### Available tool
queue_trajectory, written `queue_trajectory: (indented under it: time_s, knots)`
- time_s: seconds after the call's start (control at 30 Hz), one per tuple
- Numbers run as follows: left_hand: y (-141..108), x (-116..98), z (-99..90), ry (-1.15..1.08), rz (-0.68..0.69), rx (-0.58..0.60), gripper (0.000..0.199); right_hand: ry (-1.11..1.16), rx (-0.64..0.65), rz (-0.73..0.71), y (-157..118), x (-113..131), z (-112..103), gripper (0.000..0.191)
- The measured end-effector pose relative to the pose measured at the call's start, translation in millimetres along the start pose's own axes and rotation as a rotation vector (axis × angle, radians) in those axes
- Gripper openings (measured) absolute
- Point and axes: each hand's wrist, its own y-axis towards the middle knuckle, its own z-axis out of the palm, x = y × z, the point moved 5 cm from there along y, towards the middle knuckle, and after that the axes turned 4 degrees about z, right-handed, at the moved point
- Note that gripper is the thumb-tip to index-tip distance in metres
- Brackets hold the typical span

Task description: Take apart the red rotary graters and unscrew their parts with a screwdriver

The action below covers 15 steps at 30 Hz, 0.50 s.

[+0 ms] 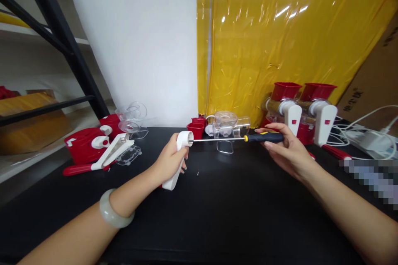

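My left hand [170, 156] grips a white plastic crank handle [173, 180], its round hollow end turned up and to the right. In my right hand [287, 153] is a screwdriver [264, 137] with a dark blue and yellow grip. The long metal shaft runs level to the left, and its tip enters the round end of the crank handle; what it touches inside is hidden. A small screw [197, 173] lies on the black table [236, 215] just right of my left hand.
At left are red grinder bases [82, 145], another white crank arm [112, 153] and clear plastic parts [132, 118]. Red hoppers [195, 128] and a clear housing [226, 121] stand at the back. Two assembled grinders [292, 112] and a power strip with white cables [373, 138] are at right.
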Motion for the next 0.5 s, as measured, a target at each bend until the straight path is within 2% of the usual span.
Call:
queue_trajectory:
  time_s: [0.1, 0.23, 0.3, 0.33, 0.4, 0.5]
  knots:
    - [0.4, -2.0, -1.5, -0.01, 0.004, -0.016, 0.029, -0.204, 0.012, -0.003, -1.8, 0.5, -2.0, 0.032]
    - [1.0, -2.4, -2.6, -0.006, 0.009, -0.022, 0.03, -0.402, -0.069, -0.051, -3.9, 4.7, -4.9, 0.029]
    - [1.0, -1.0, -2.3, 0.002, 0.006, -0.018, 0.03, -0.316, -0.097, -0.082, -4.3, 7.2, -4.2, 0.024]
    - [1.0, -0.2, -2.0, 0.007, 0.006, -0.014, 0.03, -0.229, -0.092, -0.085, -4.4, 7.6, -3.2, 0.031]
    - [1.0, 0.7, -1.5, 0.016, 0.008, -0.007, 0.028, -0.052, -0.042, -0.054, -4.3, 6.6, 0.2, 0.046]
    - [1.2, 0.2, -1.7, 0.01, 0.009, -0.009, 0.028, 0.024, 0.044, 0.009, -5.5, 5.8, 5.4, 0.045]
